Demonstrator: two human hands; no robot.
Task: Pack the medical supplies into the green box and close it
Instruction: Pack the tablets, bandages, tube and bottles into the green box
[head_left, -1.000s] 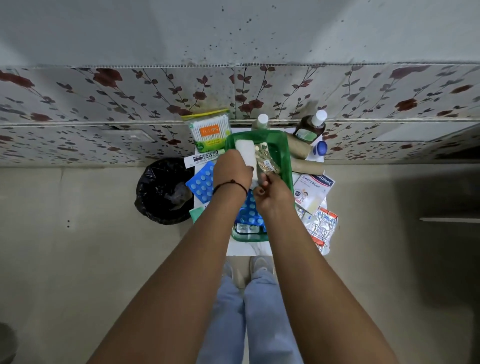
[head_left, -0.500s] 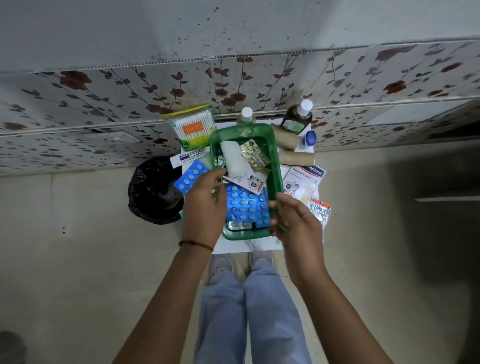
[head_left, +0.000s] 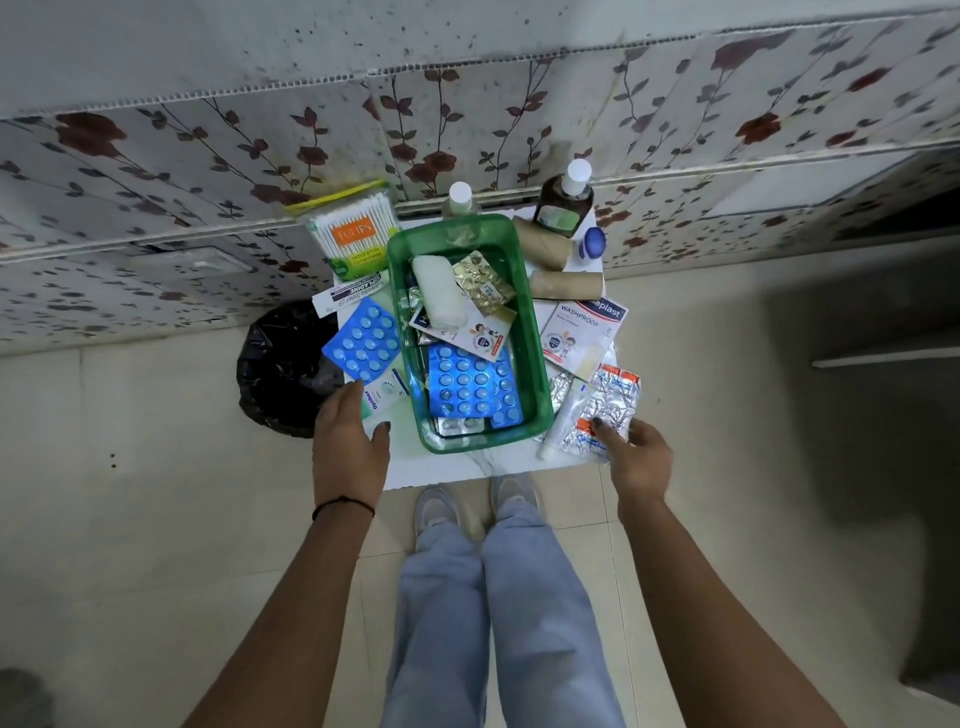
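- Green box (head_left: 540, 395) sits open on a small white table (head_left: 441, 467), roughly centred, no lid on it.
- Inside the box: a white gauze roll (head_left: 439, 291) toward the far end, a gold blister strip (head_left: 483, 283) beside it, a printed plaster packet (head_left: 467, 332) across the middle, and a large blue blister sheet (head_left: 472, 389) lying flat at the near end (a silver strip shows just under its near edge).
- Left hand (head_left: 350, 441) hovers at the table's near left corner, fingers spread loosely and holding nothing; fingertips are just beside a small white-and-green carton (head_left: 384, 397).
- A second blue blister sheet (head_left: 363, 340) lies outside the box, against its left wall.
- Right hand (head_left: 631, 457) is at the table's near right corner, fingers partly curled, fingertips touching a silver-and-orange foil strip (head_left: 608, 410); whether it is actually gripped cannot be told.
- A white tube (head_left: 563, 421) lies just left of that foil strip.
- Still outside, right of the box: a waterproof plaster pack (head_left: 579, 332), two cardboard rolls (head_left: 566, 283), a small blue-capped jar (head_left: 592, 241).
- Far edge: a cotton bud pack (head_left: 356, 234), a clear bottle (head_left: 460, 200), a dark bottle (head_left: 563, 200).
- A black-lined bin (head_left: 283, 369) stands on the floor left of the table.
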